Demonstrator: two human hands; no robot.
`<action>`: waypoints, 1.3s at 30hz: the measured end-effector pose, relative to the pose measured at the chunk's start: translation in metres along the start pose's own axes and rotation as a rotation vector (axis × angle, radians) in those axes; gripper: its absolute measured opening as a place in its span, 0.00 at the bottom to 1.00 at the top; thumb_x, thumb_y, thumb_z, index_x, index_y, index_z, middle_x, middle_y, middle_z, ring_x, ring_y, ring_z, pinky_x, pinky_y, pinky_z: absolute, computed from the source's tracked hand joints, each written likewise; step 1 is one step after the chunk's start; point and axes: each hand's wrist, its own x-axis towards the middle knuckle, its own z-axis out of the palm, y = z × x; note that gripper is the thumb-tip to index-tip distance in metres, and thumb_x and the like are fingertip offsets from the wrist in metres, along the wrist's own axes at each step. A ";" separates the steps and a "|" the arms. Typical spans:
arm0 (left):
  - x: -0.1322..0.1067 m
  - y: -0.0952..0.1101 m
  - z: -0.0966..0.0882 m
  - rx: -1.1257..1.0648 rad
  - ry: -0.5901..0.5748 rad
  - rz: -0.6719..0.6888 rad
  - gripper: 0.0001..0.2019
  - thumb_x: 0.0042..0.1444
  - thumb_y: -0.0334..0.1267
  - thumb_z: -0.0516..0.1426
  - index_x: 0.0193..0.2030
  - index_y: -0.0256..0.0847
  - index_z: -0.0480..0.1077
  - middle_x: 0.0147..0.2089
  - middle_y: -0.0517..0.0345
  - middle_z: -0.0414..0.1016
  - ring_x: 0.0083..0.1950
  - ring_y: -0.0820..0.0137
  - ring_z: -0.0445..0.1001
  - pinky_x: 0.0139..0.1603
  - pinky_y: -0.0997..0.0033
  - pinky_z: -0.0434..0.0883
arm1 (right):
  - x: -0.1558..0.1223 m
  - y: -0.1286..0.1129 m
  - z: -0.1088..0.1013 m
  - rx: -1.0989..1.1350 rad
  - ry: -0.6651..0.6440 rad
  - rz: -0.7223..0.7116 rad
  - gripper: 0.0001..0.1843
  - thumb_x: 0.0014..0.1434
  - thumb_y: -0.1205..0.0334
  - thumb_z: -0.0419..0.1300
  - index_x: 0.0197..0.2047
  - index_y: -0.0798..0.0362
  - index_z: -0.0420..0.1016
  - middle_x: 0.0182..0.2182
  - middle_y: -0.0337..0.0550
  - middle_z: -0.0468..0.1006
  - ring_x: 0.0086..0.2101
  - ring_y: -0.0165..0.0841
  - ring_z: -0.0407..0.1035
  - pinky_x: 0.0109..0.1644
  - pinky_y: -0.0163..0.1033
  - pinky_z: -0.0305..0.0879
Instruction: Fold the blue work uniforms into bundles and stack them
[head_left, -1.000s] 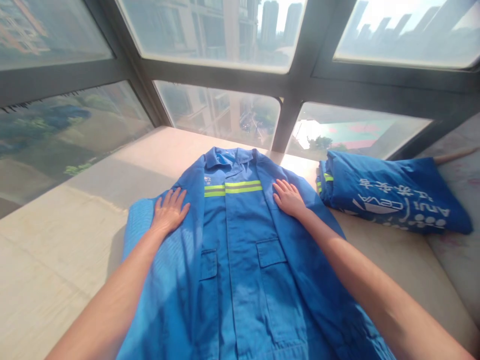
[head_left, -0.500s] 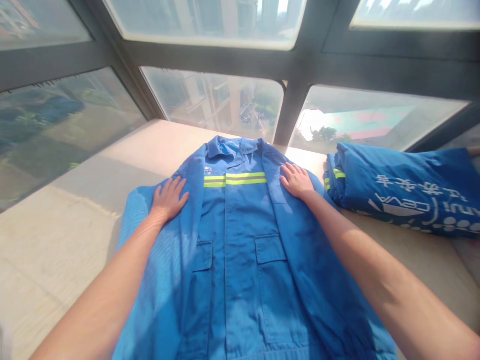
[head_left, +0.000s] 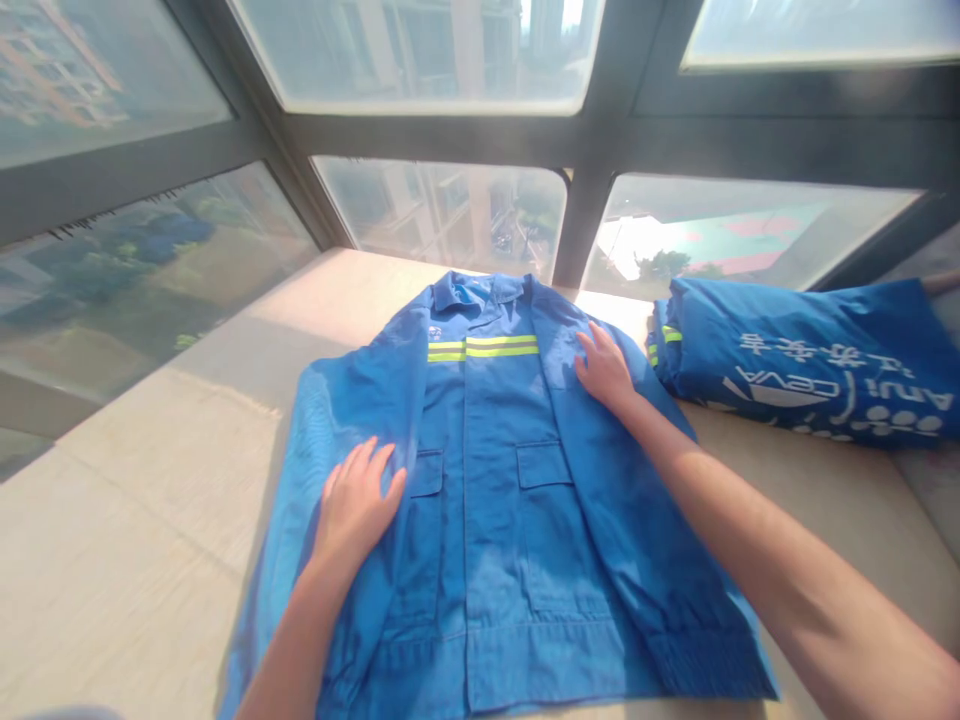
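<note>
A blue work jacket (head_left: 495,540) lies front side up on a pale ledge, collar toward the windows. Yellow-green reflective stripes cross its chest, and both sleeves are laid inward along the front. My left hand (head_left: 360,495) is over the left-hand sleeve, level with the chest pocket, its fingers spread. On the upper part of the other sleeve, near the shoulder, rests my right hand (head_left: 604,365), fingers apart. Neither hand grips the cloth.
At the right lies a folded blue garment bundle (head_left: 810,350) with white lettering, close to the jacket's shoulder. Grey-framed windows (head_left: 442,210) stand behind and to the left of the pale stone ledge (head_left: 150,500). Sunlight and shadow fall across it.
My left hand has slid from near the shoulder down the sleeve toward the pocket. My right hand stays near the other shoulder. The view has shifted slightly, showing the jacket's lower hem.
</note>
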 end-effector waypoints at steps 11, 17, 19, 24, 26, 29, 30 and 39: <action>-0.100 0.006 0.013 0.018 0.042 0.008 0.25 0.68 0.41 0.43 0.68 0.41 0.65 0.74 0.45 0.57 0.74 0.50 0.55 0.70 0.42 0.54 | -0.258 -0.031 -0.090 -0.030 -0.109 -0.010 0.30 0.68 0.56 0.50 0.71 0.47 0.59 0.72 0.47 0.52 0.69 0.49 0.50 0.70 0.60 0.51; -0.092 0.000 0.014 0.009 0.032 0.014 0.26 0.68 0.43 0.42 0.69 0.41 0.64 0.74 0.45 0.57 0.74 0.51 0.55 0.70 0.42 0.55 | -0.261 -0.042 -0.082 -0.090 -0.166 0.063 0.28 0.67 0.58 0.50 0.68 0.54 0.65 0.70 0.51 0.57 0.69 0.49 0.50 0.70 0.56 0.50; -0.089 -0.007 0.016 0.011 0.038 0.046 0.26 0.68 0.43 0.41 0.69 0.41 0.65 0.73 0.45 0.58 0.74 0.51 0.56 0.69 0.42 0.56 | -0.259 -0.047 -0.084 -0.071 -0.162 0.080 0.28 0.66 0.58 0.50 0.68 0.54 0.66 0.70 0.52 0.58 0.69 0.49 0.50 0.70 0.56 0.49; -0.075 -0.035 0.020 0.013 0.061 0.143 0.27 0.67 0.45 0.43 0.68 0.41 0.65 0.72 0.46 0.61 0.72 0.50 0.59 0.68 0.43 0.60 | -0.271 -0.072 -0.085 0.033 -0.109 0.175 0.28 0.64 0.60 0.52 0.66 0.54 0.68 0.69 0.54 0.59 0.68 0.51 0.51 0.70 0.58 0.49; -0.069 -0.048 0.018 0.014 0.073 0.178 0.27 0.66 0.46 0.44 0.66 0.40 0.67 0.70 0.45 0.64 0.70 0.50 0.62 0.67 0.44 0.62 | -0.278 -0.081 -0.083 0.107 -0.081 0.208 0.28 0.63 0.60 0.54 0.65 0.54 0.70 0.69 0.54 0.60 0.68 0.51 0.51 0.70 0.58 0.50; -0.068 -0.055 0.010 0.034 0.157 0.173 0.25 0.65 0.44 0.45 0.59 0.36 0.72 0.66 0.42 0.69 0.64 0.52 0.70 0.63 0.48 0.68 | -0.288 -0.090 -0.081 0.289 -0.017 0.277 0.25 0.60 0.62 0.55 0.59 0.55 0.74 0.67 0.54 0.64 0.68 0.49 0.53 0.70 0.56 0.53; -0.071 -0.051 0.006 0.037 0.206 0.152 0.24 0.65 0.43 0.45 0.56 0.35 0.73 0.64 0.41 0.70 0.62 0.52 0.72 0.61 0.50 0.70 | -0.291 -0.091 -0.082 0.371 0.012 0.313 0.24 0.60 0.61 0.54 0.57 0.54 0.76 0.65 0.53 0.66 0.67 0.48 0.55 0.70 0.56 0.54; -0.171 0.157 -0.042 -0.417 0.320 0.664 0.20 0.61 0.30 0.53 0.59 0.42 0.70 0.60 0.49 0.75 0.60 0.61 0.73 0.62 0.60 0.69 | -0.296 -0.061 -0.128 1.355 -0.069 0.618 0.22 0.57 0.48 0.63 0.51 0.49 0.79 0.56 0.48 0.77 0.58 0.44 0.69 0.64 0.51 0.64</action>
